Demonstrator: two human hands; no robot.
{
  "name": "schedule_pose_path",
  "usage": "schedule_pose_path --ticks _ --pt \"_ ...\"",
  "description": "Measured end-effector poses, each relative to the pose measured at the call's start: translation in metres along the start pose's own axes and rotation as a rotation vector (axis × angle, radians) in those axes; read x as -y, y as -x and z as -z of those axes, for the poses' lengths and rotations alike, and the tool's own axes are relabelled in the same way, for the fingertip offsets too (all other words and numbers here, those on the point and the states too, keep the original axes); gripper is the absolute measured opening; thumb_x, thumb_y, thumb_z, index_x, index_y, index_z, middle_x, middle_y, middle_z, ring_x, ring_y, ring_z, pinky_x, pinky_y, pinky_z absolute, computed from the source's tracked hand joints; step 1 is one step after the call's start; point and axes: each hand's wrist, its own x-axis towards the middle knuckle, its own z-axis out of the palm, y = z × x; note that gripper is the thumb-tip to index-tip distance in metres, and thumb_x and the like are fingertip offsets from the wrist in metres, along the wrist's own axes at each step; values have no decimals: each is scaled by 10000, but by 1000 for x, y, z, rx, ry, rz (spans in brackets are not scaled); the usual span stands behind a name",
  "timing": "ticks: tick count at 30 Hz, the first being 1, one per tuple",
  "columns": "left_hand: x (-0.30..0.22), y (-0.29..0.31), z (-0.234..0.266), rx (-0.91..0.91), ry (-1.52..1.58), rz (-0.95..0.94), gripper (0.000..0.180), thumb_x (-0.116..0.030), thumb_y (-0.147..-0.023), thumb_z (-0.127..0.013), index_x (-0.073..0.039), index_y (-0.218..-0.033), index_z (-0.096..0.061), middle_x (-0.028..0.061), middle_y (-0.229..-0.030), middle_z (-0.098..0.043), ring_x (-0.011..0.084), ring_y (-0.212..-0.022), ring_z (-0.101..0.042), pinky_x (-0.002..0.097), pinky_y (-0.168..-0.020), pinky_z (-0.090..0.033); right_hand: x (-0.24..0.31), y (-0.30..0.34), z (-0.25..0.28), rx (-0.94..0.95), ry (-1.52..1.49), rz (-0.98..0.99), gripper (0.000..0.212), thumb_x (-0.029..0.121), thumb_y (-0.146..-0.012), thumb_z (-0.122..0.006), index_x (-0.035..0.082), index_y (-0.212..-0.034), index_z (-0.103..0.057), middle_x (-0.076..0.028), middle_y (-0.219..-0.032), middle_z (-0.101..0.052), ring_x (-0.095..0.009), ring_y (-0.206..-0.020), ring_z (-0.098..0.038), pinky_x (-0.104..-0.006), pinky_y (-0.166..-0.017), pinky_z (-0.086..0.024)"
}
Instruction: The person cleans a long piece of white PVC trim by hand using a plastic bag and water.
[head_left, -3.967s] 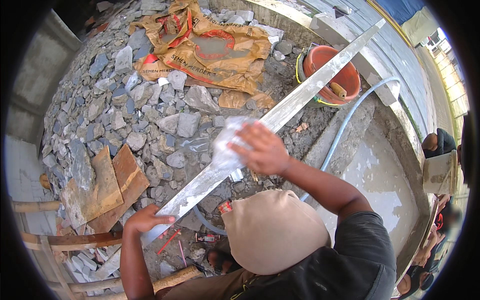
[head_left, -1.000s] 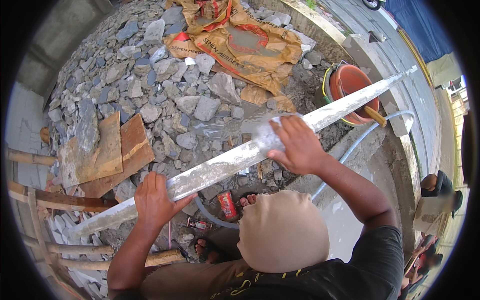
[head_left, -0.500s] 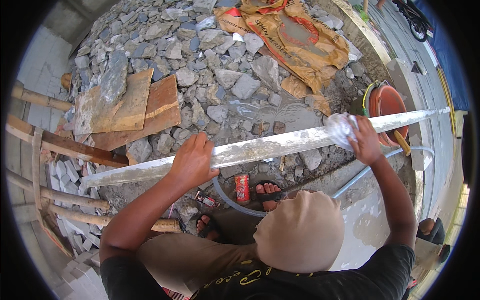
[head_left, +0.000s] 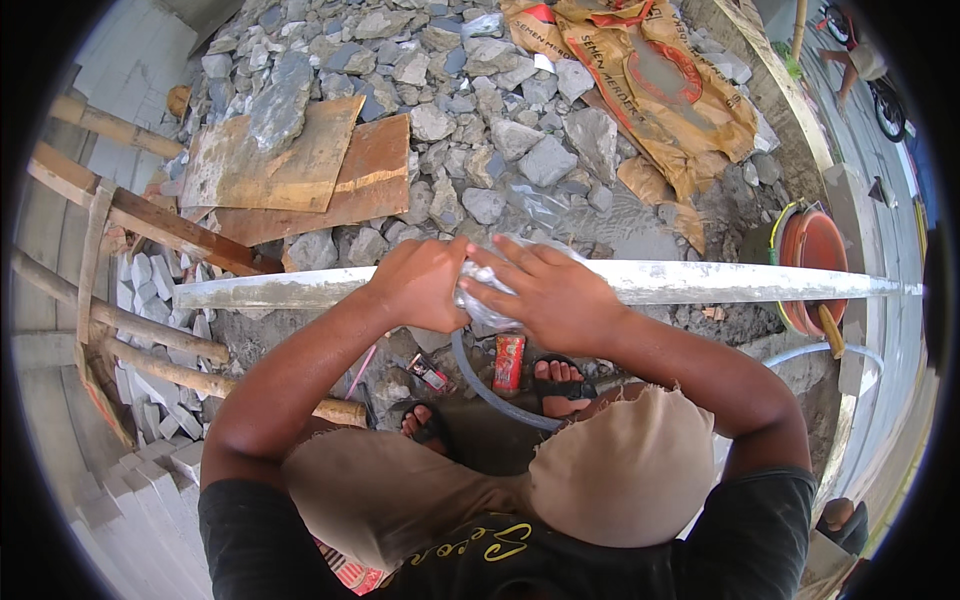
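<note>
A long straight bar (head_left: 720,283), whitish and smeared with grey, spans the view from left to right above my knees. My left hand (head_left: 422,284) is closed around it left of its middle. Right beside it, my right hand (head_left: 552,296) presses a crumpled wad of clear plastic (head_left: 487,314) onto the bar, fingers over the wad and pointing toward my left hand. My palm and fingers hide part of the plastic and the stretch of bar under it.
Broken rubble (head_left: 430,120) lies beyond the bar, with two boards (head_left: 350,175) and torn brown paper sacking (head_left: 690,110) on it. Orange buckets (head_left: 815,250) stand under the bar's right part. A hose (head_left: 485,395) curves by my feet. Wooden poles (head_left: 150,290) stand left. Another person's legs show at upper right.
My right hand has slid left along the bar with the plastic wad, up to my left hand. The bar now lies more level in view, and the view has shifted.
</note>
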Motion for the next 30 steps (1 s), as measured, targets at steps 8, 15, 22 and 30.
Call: schedule_pose_path --ticks 8,15,22,30 --pt "-8 -3 5 20 102 -19 475 -309 -627 -774 -36 -977 -606 193 -789 -688 401 -770 -683 477 -713 -541 -85 212 52 226 246 -269 689 133 -639 -776 125 -1304 -595 -117 -1587 -334 -343 -1428 -361 -530 -1099 -360" --pt "-14 -3 21 3 45 25 490 -317 -615 -783 -38 -977 -606 195 -778 -682 410 -756 -679 478 -709 -542 -16 27 24 85 122 1 559 209 -693 -763 103 -1209 -576 -181 -1468 -422 -357 -1155 -509 -464 -924 -434" --pt "-7 0 32 -56 67 -41 528 -355 -633 -803 -55 -1017 -598 188 -802 -691 408 -779 -676 488 -711 -530 -23 3 21 -362 -128 -152 416 150 -725 -768 70 -1088 -579 -158 -1134 -539 -346 -1070 -551 -471 -882 -441" --pt "-5 2 37 -25 69 -27 563 -416 -676 -800 -93 -1089 -595 176 -843 -695 396 -838 -676 486 -737 -512 -35 45 51 -479 -1006 -666 359 -86 -783 -531 44 -1108 -609 -165 -1216 -555 -244 -1127 -573 -329 -993 -409"
